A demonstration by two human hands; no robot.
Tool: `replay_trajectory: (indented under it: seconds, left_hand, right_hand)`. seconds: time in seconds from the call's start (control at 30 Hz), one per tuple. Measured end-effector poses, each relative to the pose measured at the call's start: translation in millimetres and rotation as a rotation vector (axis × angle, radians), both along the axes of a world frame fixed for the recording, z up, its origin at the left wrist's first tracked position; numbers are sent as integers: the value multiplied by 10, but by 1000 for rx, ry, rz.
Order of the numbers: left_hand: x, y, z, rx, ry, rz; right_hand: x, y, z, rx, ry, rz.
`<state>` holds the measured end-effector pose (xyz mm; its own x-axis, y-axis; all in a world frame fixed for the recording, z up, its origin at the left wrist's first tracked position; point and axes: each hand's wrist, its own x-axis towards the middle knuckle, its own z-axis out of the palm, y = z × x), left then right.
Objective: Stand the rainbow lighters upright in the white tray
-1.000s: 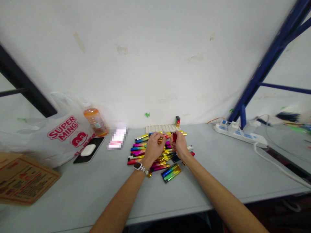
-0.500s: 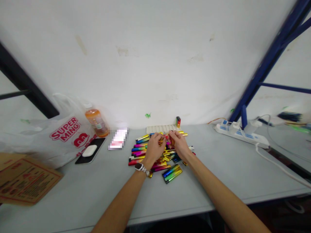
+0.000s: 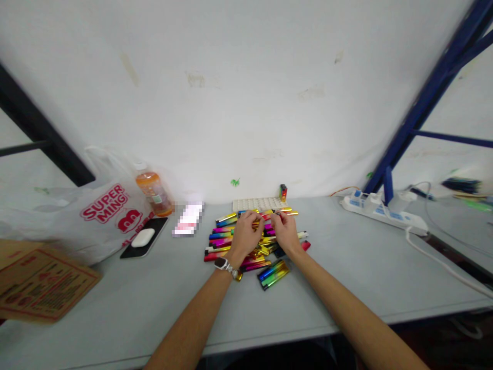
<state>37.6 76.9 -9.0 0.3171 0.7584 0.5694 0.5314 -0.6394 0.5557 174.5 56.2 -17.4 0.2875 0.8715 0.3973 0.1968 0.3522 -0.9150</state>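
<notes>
At the far left of the grey counter (image 3: 154, 298), a brown cardboard box (image 3: 42, 288) sits tilted before a white plastic bag (image 3: 92, 221) printed SUPER MING. Next come a bottle of orange liquid (image 3: 154, 192), leaning a little, and a dark flat device (image 3: 156, 235) with a rounded white case (image 3: 143, 238) resting on it. A bright pixelated rectangle (image 3: 187, 221) lies just beyond. Then the pile of shiny coloured lighters (image 3: 220, 241) spreads across the middle, the left ones lying roughly side by side. Over it is the left hand (image 3: 246, 234), fingers curled, a watch (image 3: 221, 263) on its wrist; I cannot tell whether it grips anything. Behind the pile a pale gridded tray (image 3: 256, 204) lies near the wall, and nearer the person two lighters (image 3: 273, 275) lie together. The right hand (image 3: 285, 231) pinches a mostly hidden lighter (image 3: 278, 213), its dark top at the fingertips. Behind it a small lighter pair (image 3: 283, 192) stands upright. Farther right, a white power strip (image 3: 385, 213) runs below a blue metal frame (image 3: 419, 108)
</notes>
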Motion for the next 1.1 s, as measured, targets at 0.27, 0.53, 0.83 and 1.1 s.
replay_trajectory:
  seconds: [0.27,0.53,0.83,1.1]
  left_hand:
    - [3,-2,10,1,-2,-8]
    - [4,2,9,-6,14,-3]
    - [11,-10,10,11,21,4]
    - [3,9,-16,20,15,13]
  right_hand:
    - [-23,-16,34,41,16,24]
    - [-41,-10,1,20,67,55]
    - [-7,55,-61,-15,77,88]
    - [36,13,65,16,109,237]
